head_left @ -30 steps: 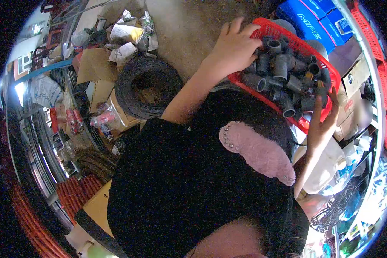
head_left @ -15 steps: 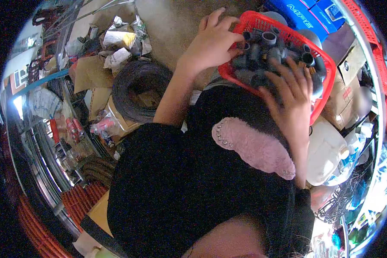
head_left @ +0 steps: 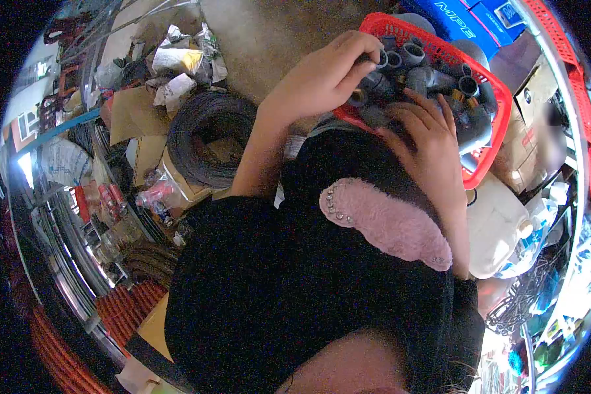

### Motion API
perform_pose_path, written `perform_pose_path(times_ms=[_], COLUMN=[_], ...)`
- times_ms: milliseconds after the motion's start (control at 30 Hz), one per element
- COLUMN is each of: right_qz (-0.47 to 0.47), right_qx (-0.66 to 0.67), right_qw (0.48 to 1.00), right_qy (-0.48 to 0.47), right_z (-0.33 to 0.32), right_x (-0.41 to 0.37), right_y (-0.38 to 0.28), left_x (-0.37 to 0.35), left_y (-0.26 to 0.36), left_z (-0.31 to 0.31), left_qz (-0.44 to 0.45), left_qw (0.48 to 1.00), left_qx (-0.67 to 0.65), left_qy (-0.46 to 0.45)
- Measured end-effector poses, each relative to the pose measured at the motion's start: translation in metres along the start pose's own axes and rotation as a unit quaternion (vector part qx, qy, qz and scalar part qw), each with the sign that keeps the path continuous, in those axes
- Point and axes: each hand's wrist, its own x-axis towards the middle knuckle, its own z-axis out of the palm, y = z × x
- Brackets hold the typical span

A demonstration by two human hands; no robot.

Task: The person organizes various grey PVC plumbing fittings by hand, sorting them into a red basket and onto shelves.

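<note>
Just beyond the lap and its black clothing (head_left: 256, 282), the red basket (head_left: 499, 134) holds a heap of grey pipe fittings (head_left: 433, 79), and both hands are now at work in it. The right hand (head_left: 427, 141) reaches over the basket's near side, fingers spread loosely on the fittings without a visible grasp; it has slid a little towards the basket's left end since half a second ago, after leaving the right rim where it was a second ago. The left hand (head_left: 328, 75), at the basket's left corner, was open with fingers raised; its fingers are now curled down with the thumb against a grey fitting (head_left: 382, 59). Whether it truly grips that piece cannot be told. The change puts both hands among the contents, so this looks like handling the pieces rather than steadying the basket.

To the basket's near right sits a white jug (head_left: 496, 230); to its left, a dark wire coil (head_left: 187, 134); behind it, a blue box (head_left: 466, 23).
</note>
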Motion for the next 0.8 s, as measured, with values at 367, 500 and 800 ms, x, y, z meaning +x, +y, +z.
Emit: perform_pose_path(times_ms=[367, 500, 800], right_qz=[0.081, 0.140, 0.225], right_qx=[0.202, 0.344, 0.601], right_qw=[0.965, 0.926, 0.763], right_qy=[0.149, 0.072, 0.074], right_z=[-0.002, -0.006, -0.021], right_x=[0.004, -0.009, -0.009], right_y=[0.001, -0.003, -0.008], left_x=[0.005, 0.012, 0.010], left_y=[0.025, 0.051, 0.053], left_z=[-0.017, -0.007, -0.012], left_qz=[0.004, -0.085, -0.252], left_qw=[0.953, 0.941, 0.902], left_qx=[-0.294, -0.312, -0.349], left_qy=[0.075, 0.101, -0.017])
